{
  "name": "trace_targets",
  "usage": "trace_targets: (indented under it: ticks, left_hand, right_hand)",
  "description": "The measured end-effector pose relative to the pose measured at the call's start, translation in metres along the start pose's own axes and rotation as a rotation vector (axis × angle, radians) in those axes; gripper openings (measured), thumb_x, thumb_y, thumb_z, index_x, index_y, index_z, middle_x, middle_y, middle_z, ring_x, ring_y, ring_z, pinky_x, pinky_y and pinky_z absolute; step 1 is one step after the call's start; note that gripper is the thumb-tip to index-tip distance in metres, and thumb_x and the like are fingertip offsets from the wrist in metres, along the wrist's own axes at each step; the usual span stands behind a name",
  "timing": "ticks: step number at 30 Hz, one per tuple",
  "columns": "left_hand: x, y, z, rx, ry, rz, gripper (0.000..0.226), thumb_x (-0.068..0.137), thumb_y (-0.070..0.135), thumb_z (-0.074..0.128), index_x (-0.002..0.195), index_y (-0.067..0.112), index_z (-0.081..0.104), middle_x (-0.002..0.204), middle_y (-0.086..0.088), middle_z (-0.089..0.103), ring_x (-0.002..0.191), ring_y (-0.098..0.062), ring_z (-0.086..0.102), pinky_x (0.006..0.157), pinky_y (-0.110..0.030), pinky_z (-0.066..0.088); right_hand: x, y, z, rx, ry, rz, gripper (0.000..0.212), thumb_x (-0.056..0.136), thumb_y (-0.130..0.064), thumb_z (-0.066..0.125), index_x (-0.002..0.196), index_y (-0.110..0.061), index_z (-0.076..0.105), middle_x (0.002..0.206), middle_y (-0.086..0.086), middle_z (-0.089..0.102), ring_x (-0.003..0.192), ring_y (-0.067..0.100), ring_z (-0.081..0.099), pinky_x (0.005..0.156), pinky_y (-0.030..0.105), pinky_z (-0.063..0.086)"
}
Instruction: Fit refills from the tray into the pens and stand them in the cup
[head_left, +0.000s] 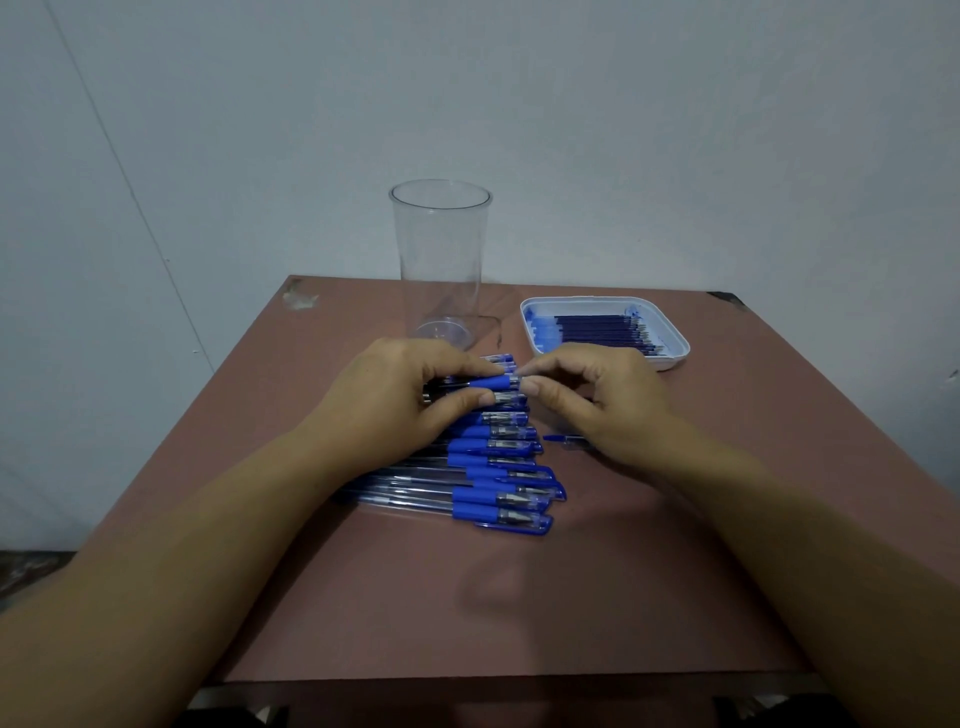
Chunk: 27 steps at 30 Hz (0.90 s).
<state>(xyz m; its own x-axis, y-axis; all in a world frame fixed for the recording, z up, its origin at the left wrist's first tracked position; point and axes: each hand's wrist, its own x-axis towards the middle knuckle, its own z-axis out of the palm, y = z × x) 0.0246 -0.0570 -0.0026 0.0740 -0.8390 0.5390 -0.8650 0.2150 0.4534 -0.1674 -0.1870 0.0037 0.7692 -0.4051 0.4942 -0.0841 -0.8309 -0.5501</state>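
Head view: left hand (395, 395) grips one pen (491, 383) by its blue sleeve; right hand (597, 400) pinches its tip. Roughly ten pens (488, 512) lie on the counter (519, 597), near one cup (441, 260) and one refill tray (672, 332).

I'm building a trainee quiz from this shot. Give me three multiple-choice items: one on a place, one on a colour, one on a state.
1. Where does the tray stand relative to the cup?
A) to its left B) to its right C) inside it
2. What colour are the caps on the pens?
A) red B) green C) blue
3. How is the cup?
A) upright and empty B) lying on its side C) full of pens

Answers: 1 B, the tray sits right of the cup near the far edge; 2 C, every visible cap is blue; 3 A, it stands upright with nothing inside.
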Motion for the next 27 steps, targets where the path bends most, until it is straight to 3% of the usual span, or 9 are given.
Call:
trace_targets:
  ticks: [2,5,7,11,16,20,24,27]
  left_hand:
    - [0.0001,0.0005,-0.0001,-0.003,0.006,-0.001,0.03,0.085,0.043,0.065,0.114,0.036,0.071,0.093,0.017,0.072,0.083,-0.002,0.066,0.072,-0.036,0.056]
    - [-0.0001,0.0003,-0.0008,0.003,0.006,-0.01,0.028,0.086,0.041,0.069,0.113,0.036,0.071,0.093,0.017,0.072,0.083,-0.002,0.066,0.072,-0.036,0.056]
    - [-0.0003,-0.0006,-0.0009,0.01,0.002,-0.012,0.026,0.086,0.038,0.072,0.113,0.035,0.072,0.094,0.017,0.072,0.083,-0.001,0.065,0.073,-0.036,0.056]
    - [0.0003,-0.0009,-0.0014,0.008,0.003,-0.011,0.03,0.086,0.043,0.067,0.114,0.036,0.071,0.094,0.018,0.072,0.084,0.0,0.066,0.073,-0.034,0.056]
    - [-0.0001,-0.003,-0.0014,0.004,0.0,-0.014,0.03,0.085,0.046,0.065,0.113,0.036,0.071,0.094,0.017,0.072,0.083,-0.002,0.066,0.073,-0.036,0.056]
    - [0.0003,-0.0024,-0.0012,-0.005,0.0,-0.004,0.033,0.084,0.05,0.062,0.113,0.037,0.071,0.094,0.017,0.072,0.083,-0.002,0.066,0.073,-0.036,0.055]
    - [0.0,-0.0037,-0.0012,-0.012,0.003,-0.002,0.035,0.084,0.054,0.059,0.113,0.038,0.071,0.094,0.017,0.072,0.083,-0.003,0.067,0.072,-0.038,0.055]
    - [0.0003,-0.0032,-0.001,-0.01,0.003,-0.001,0.032,0.085,0.05,0.063,0.113,0.037,0.071,0.095,0.017,0.072,0.084,-0.002,0.067,0.073,-0.037,0.056]
  right_hand:
    - [-0.0007,-0.0006,-0.0009,-0.007,0.007,-0.021,0.028,0.084,-0.033,0.073,0.111,-0.028,0.067,0.091,-0.014,0.068,0.083,0.006,0.065,0.072,0.014,0.05]
    - [0.0001,0.0008,-0.0002,-0.078,0.015,-0.075,0.018,0.085,-0.02,0.074,0.102,-0.02,0.067,0.091,-0.009,0.066,0.083,0.007,0.062,0.073,0.016,0.049]
    - [0.0008,0.0021,0.0003,-0.107,-0.002,-0.077,0.012,0.09,-0.023,0.069,0.101,-0.019,0.07,0.09,-0.01,0.067,0.083,0.005,0.061,0.071,0.015,0.047]
    - [-0.0012,0.0021,-0.001,-0.076,-0.011,-0.048,0.031,0.086,-0.028,0.072,0.117,-0.026,0.066,0.091,-0.014,0.065,0.083,0.005,0.063,0.071,0.012,0.048]
    - [0.0006,0.0038,-0.0006,-0.15,0.006,-0.092,0.014,0.09,-0.024,0.068,0.103,-0.022,0.069,0.089,-0.011,0.067,0.082,0.004,0.06,0.07,0.013,0.046]
    - [-0.0017,0.0025,-0.0015,-0.103,0.01,-0.069,0.031,0.087,-0.026,0.071,0.118,-0.024,0.067,0.091,-0.014,0.065,0.083,0.003,0.062,0.072,0.009,0.046]
    - [0.0001,0.0025,-0.0014,-0.134,0.018,-0.097,0.014,0.087,-0.021,0.071,0.101,-0.021,0.069,0.089,-0.01,0.066,0.081,0.006,0.06,0.071,0.012,0.046]
    - [-0.0002,0.0039,-0.0026,-0.114,0.0,-0.09,0.02,0.088,-0.026,0.07,0.107,-0.021,0.07,0.09,-0.011,0.067,0.083,0.004,0.061,0.071,0.011,0.046]
